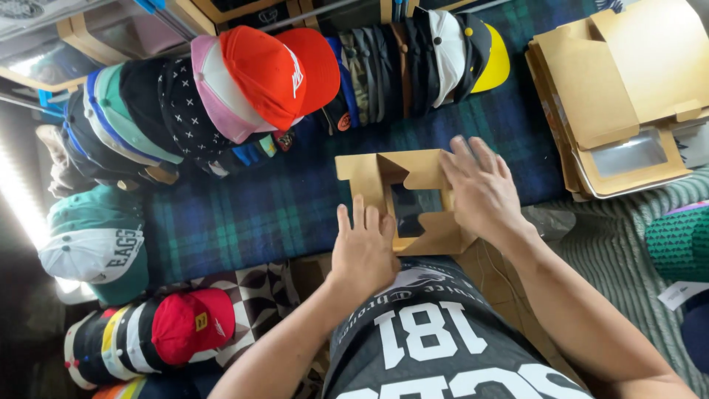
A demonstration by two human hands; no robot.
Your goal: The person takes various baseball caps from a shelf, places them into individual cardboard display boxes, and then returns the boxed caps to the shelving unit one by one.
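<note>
Two bare hands are laid flat on a small brown cardboard box [402,203] that lies on a dark blue and green plaid cloth [251,214], just in front of the person's lap. The left hand [363,251] is pressed on the near left part of the box, its fingers [360,216] stretched out and close together, not curled around anything. The right hand [484,188] is spread over the right side of the box, fingers extended and resting on the cardboard, with nothing gripped. A dark window opening is seen in the middle of the box, and a flap is folded up at its far left corner.

Beyond the box, a long row of caps is stacked on edge along the far side of the cloth; an orange-red cap [277,70] with a pink one beside it stands out at the left, and a yellow-brimmed cap [491,63] ends the row at the right. At far right, a pile of flat cardboard boxes [620,96] with clear windows is stacked well apart from the hands. At left, a teal and white cap [96,240] is set above another group with a red cap [192,325]. A black jersey [436,332] with white numerals is worn at the near edge. A ribbed grey-green fabric [613,258] is spread at right.
</note>
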